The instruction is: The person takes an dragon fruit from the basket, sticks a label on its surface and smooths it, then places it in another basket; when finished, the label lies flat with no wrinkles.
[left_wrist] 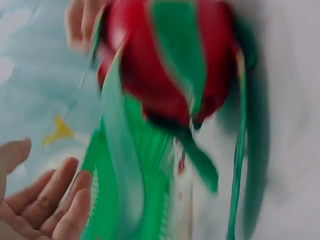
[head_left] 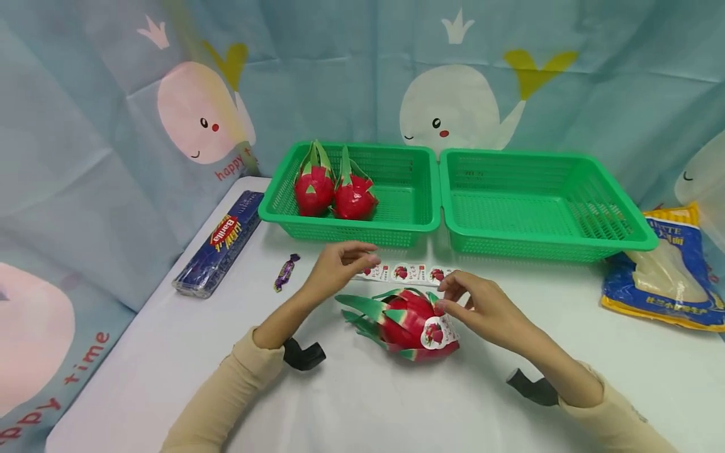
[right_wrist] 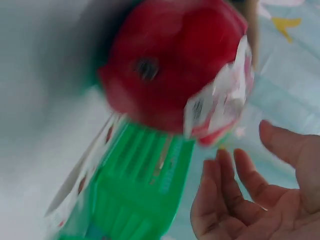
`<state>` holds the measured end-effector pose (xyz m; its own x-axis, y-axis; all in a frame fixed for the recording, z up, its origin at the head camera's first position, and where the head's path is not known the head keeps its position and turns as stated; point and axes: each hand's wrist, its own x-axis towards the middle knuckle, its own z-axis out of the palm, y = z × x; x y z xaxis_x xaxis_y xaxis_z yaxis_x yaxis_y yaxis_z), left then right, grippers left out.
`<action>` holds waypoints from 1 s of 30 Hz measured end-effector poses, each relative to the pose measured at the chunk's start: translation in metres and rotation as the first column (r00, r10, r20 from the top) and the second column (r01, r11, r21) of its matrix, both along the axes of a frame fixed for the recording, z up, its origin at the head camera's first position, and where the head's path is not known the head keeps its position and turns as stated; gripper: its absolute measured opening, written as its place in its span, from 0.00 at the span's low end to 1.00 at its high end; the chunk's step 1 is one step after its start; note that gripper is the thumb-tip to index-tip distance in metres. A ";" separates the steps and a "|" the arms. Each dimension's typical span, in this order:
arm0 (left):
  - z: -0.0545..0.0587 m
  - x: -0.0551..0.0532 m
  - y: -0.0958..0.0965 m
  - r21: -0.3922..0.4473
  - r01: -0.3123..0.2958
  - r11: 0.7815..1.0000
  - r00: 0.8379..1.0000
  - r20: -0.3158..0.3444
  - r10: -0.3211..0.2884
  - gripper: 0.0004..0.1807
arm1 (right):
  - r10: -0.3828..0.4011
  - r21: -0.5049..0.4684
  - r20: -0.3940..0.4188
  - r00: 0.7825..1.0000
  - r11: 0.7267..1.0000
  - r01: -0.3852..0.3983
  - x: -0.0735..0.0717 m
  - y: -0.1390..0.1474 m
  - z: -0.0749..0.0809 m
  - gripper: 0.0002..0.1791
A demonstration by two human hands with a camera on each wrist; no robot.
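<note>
A red dragon fruit with green leafy scales lies on its side on the white table, leaf tips pointing left. A white sticker with a fruit picture is on its right end, and part of it stands up loosely in the right wrist view. My right hand hovers at that end with loosely bent fingers, apart from the fruit in the right wrist view. Beyond the leaves, my left hand holds nothing, its fingers relaxed. Behind the fruit lies a strip of printed stickers, partly hidden by the left hand.
Two green baskets stand at the back; the left basket holds two dragon fruits, beside the right basket. A blue Barilla pack and a purple wrapped candy lie left. A blue-yellow bag lies right.
</note>
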<state>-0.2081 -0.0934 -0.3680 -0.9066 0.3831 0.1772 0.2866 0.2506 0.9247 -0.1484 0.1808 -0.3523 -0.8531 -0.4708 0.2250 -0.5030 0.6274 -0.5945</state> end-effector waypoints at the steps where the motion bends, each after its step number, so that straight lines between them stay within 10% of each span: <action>1: -0.002 -0.008 -0.006 0.053 -0.021 0.998 0.994 0.106 0.015 0.17 | 0.002 -0.009 -0.009 1.000 1.000 -0.002 0.001 -0.005 0.002 0.15; 7: -0.015 -0.037 -0.031 0.301 -0.182 0.936 0.896 0.442 0.032 0.25 | -0.005 0.103 0.018 1.000 0.995 0.003 0.002 -0.029 0.009 0.39; 12: -0.016 -0.047 -0.045 0.518 -0.313 0.796 0.852 0.524 -0.007 0.16 | 0.075 0.254 0.183 0.980 0.960 -0.121 -0.006 -0.040 0.008 0.50; 15: -0.016 -0.048 -0.052 0.558 -0.344 0.755 0.845 0.534 -0.010 0.10 | 0.120 0.269 0.250 0.961 0.945 -0.188 -0.010 -0.045 0.003 0.49; 25: -0.016 -0.047 -0.058 0.562 -0.338 0.755 0.858 0.513 0.002 0.08 | 0.218 0.115 0.436 0.873 0.949 -0.294 -0.023 -0.044 0.003 0.44; 30: -0.018 -0.047 -0.056 0.560 -0.330 0.760 0.859 0.512 -0.004 0.08 | 0.200 0.076 0.411 0.889 0.965 -0.252 -0.021 -0.042 -0.002 0.41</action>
